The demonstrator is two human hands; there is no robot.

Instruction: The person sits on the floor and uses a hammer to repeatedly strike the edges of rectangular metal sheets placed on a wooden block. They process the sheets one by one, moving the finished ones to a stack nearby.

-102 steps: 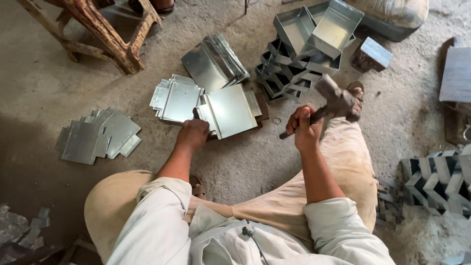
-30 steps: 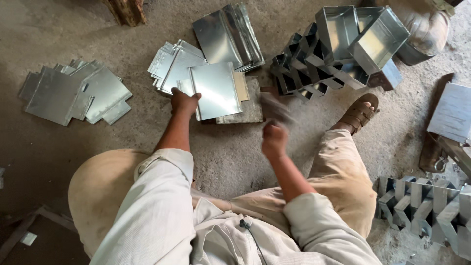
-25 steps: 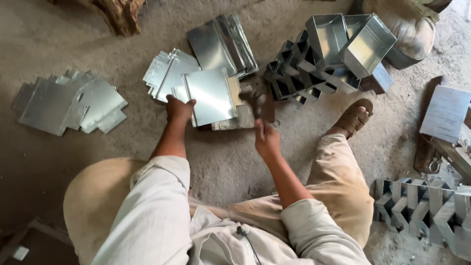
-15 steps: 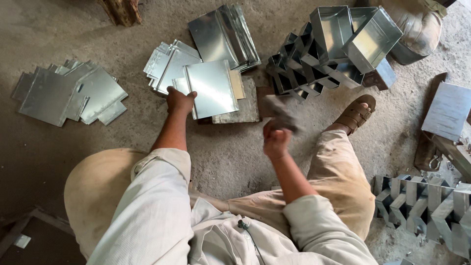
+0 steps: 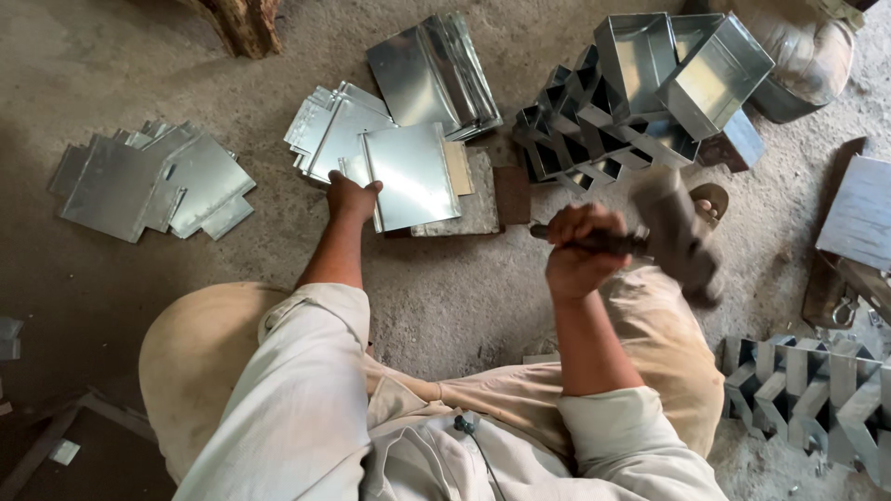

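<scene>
Right hand (image 5: 577, 252) fisted tight round a dark mallet handle, raised clear of the floor above the right knee. Mallet (image 5: 670, 237) angled out to the right of that fist, its heavy head blurred (shape hard to make out). Left hand (image 5: 351, 198) well off to the left and farther out, fingers pressed down on the near left corner of a flat metal sheet (image 5: 411, 174). Sheet lying shiny side up on a flat block (image 5: 478, 190), just past the fingertips, with one long edge bent up along the left side. Beyond the left hand, touching the sheet's far edge, a fanned pile of cut blanks (image 5: 329, 130). Farther out again, a stack of folded sheets (image 5: 434, 72) leaning toward the top of the view. Far to the left of both hands, well apart from the work, another loose pile of flat pieces (image 5: 153, 181) on the dirt floor (image 5: 464, 297). Out past the right hand, a heap of finished metal boxes (image 5: 640, 97), open tops showing, some nested, some tipped on their sides. To the right of the raised fist and nearer the body, a second cluster of folded boxes (image 5: 807, 399) by the right leg. Pale trousers and pale sleeves below both hands, knees spread wide (seated low on the floor).
</scene>
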